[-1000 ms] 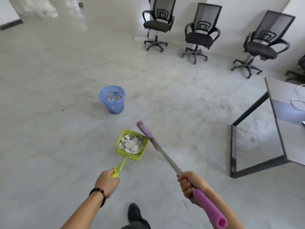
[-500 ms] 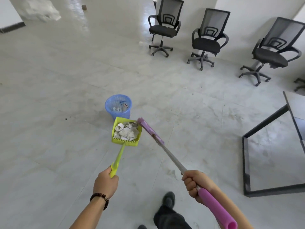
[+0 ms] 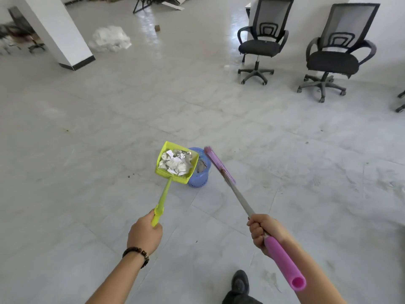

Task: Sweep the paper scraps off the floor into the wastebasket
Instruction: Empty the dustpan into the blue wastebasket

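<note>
Green slotted dustpan (image 3: 175, 163), crumpled paper scraps (image 3: 176, 164), over wastebasket (image 3: 200, 174).

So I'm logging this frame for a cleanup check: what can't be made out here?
- Wastebasket, head view: the dustpan covers most of its opening, so how full it is stays hidden.
- Paper scraps: a crumpled heap; their number can't be told.
- Broom: bristles seen edge-on and blurred.
- Rightmost chair: cut off by the frame edge.
- Left hand and right hand: palms hidden behind the handles.

No legible text anywhere.
</note>
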Demonstrator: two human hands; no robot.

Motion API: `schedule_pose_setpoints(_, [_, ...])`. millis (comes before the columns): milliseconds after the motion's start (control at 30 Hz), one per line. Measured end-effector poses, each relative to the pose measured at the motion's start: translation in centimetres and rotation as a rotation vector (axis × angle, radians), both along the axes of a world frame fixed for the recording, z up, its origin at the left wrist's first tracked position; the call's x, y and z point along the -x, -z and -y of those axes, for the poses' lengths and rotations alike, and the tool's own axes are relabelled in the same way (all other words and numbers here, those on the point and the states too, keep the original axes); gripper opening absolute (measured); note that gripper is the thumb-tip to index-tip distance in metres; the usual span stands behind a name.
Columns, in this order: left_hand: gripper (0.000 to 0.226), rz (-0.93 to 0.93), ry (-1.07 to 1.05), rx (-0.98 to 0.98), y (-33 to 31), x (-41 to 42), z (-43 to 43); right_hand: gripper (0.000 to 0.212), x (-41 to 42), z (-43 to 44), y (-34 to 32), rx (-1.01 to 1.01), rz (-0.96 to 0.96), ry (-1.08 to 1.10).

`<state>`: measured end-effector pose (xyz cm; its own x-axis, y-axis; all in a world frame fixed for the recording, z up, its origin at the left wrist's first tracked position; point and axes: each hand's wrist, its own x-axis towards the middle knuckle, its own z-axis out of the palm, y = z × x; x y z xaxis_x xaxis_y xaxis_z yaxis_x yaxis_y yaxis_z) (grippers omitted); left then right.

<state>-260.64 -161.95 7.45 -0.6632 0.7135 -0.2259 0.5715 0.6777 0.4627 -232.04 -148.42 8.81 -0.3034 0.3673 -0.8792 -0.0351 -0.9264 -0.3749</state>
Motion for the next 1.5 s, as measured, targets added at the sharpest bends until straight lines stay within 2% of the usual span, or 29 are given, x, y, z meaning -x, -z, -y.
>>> schedule_pose_setpoints(133, [0.050,-0.122,0.083,0.073,-0.8,3.1,-3.4,0.031,3.2,-3.5,-0.2,0.002,0.054,-0.045])
schedule_pose_setpoints(300, [0.054,-0.180,0.168,0.170,-1.0,7.0,-6.6,0.028,7.1,-5.5,-0.2,0.012,0.106,-0.047])
schedule_pose_setpoints(500, [0.063,-0.191,0.275,0.306,0.4,11.1,-7.4,0.030,11.8,-4.7,0.0,0.059,0.119,0.016])
schedule_pose_setpoints(667, [0.069,-0.303,0.419,0.397,1.5,13.4,-8.0,0.030,14.3,-4.4,0.2,0.052,0.109,0.073])
schedule_pose_setpoints(1000, [0.042,-0.558,0.760,0.520,2.5,12.4,-9.5,0.026,14.5,-3.9,0.5,0.015,0.090,0.126])
schedule_pose_setpoints(1100, [0.041,-0.555,0.813,0.541,3.2,11.8,-9.6,0.028,14.8,-4.3,1.7,0.005,0.130,0.086])
schedule_pose_setpoints(1167, [0.037,-0.458,0.742,0.506,3.9,11.6,-9.6,0.025,14.9,-4.6,3.0,-0.001,0.170,0.045])
schedule_pose_setpoints(1267, [0.035,-0.202,0.502,0.492,4.6,11.5,-9.6,0.019,14.8,-4.8,4.9,0.012,0.219,-0.018])
schedule_pose_setpoints(1300, [0.034,-0.022,0.403,0.519,4.9,11.6,-9.7,0.017,14.7,-4.8,5.5,0.024,0.235,-0.039])
schedule_pose_setpoints(1400, [0.019,0.691,0.012,0.474,5.6,11.4,-10.2,0.017,13.8,-4.5,7.5,0.080,0.270,-0.090])
schedule_pose_setpoints(1500, [0.005,1.086,-0.205,0.425,5.8,11.2,-10.4,0.020,12.8,-4.0,9.1,0.142,0.316,-0.157])
